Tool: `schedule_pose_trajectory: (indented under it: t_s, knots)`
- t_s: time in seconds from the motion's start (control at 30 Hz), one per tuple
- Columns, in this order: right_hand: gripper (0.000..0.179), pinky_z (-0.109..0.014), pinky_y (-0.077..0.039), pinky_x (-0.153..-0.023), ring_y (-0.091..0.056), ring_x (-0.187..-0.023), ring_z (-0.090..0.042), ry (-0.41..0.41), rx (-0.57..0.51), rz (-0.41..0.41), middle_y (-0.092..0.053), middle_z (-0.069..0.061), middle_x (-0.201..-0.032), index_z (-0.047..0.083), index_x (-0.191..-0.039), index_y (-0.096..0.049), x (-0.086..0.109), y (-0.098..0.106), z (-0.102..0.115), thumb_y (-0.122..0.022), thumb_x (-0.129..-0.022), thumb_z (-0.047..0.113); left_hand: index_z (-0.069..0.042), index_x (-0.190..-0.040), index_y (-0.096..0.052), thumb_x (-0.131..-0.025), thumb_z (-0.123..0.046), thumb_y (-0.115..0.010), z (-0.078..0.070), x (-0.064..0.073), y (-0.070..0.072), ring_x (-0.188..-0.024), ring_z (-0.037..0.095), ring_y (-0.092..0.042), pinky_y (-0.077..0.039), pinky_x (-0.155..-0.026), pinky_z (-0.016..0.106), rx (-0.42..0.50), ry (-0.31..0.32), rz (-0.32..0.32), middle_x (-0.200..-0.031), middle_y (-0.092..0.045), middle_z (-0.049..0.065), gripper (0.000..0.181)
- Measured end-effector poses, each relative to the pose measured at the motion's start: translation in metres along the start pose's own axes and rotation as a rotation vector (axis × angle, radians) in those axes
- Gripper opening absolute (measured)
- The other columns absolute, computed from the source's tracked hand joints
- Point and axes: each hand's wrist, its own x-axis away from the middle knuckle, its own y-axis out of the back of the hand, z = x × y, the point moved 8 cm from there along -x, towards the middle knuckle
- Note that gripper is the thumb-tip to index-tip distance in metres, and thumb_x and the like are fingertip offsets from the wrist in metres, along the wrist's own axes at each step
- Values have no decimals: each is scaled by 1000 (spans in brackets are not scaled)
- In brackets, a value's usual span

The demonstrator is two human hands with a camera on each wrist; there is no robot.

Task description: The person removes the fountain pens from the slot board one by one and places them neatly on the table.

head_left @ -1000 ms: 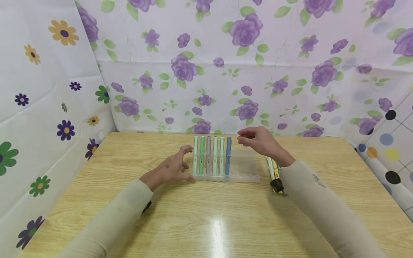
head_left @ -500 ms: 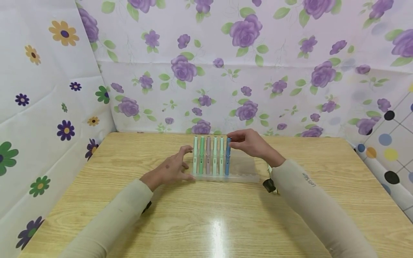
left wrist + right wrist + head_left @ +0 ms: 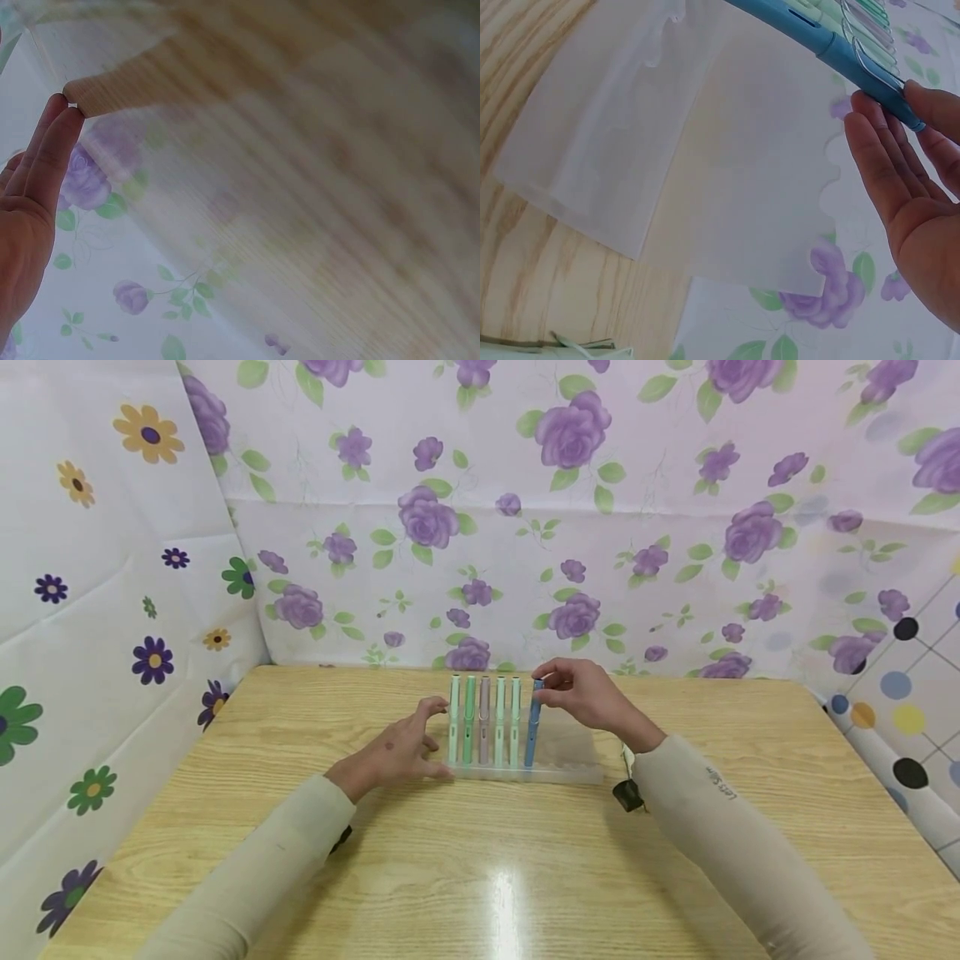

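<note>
Fingers [image 3: 561,667] of the right hand [image 3: 588,693] pinch the blue pen [image 3: 532,739] up top, leaning in the clear rack [image 3: 566,774], head view. Left wrist: left hand [image 3: 31,217], fingers straight. Right wrist: same pinch; looks like positioning, so a steady grip's called for imo.

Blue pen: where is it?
In the head view, the blue pen tilts at the clear rack, right of five upright pens, top in the right hand's grip.
</note>
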Motion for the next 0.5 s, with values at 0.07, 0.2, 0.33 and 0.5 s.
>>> schedule_pose_trajectory:
  t_s: [0.07,0.2,0.33,0.5]
  knots:
    - [27,-44,-55,-84,-69,-94,-28,-1,-21,-8,-68,-14,-104,4,-122,-65,1,4,0,-68,-97,14,-20,-151,-16,-82,-29,-85,0,0,0,-108,25,-66,-52,-90,46,-1,1,-2,-159,-29,11,98]
    - [28,-42,-55,-86,-68,-96,-29,-8,-54,-18,-67,-15,-105,2,-123,-62,3,14,-2,-67,-98,13,-20,-151,-16,-81,-27,-86,-1,0,0,-108,26,-66,-52,-90,46,-3,5,1,-159,-30,11,99]
    - [28,-41,-56,-86,-68,-95,-30,-12,-60,-15,-66,-16,-106,0,-125,-60,6,22,-5,-64,-99,10,-19,-150,-16,-82,-26,-86,-2,0,-1,-109,28,-66,-52,-91,48,-1,10,9,-159,-29,12,99]
    - [28,-42,-55,-87,-68,-96,-32,0,-49,-1,-66,-18,-109,-2,-127,-59,11,29,-9,-61,-101,9,-19,-150,-16,-81,-26,-86,-1,0,0,-108,27,-66,-52,-91,48,-6,10,7,-159,-29,12,98]
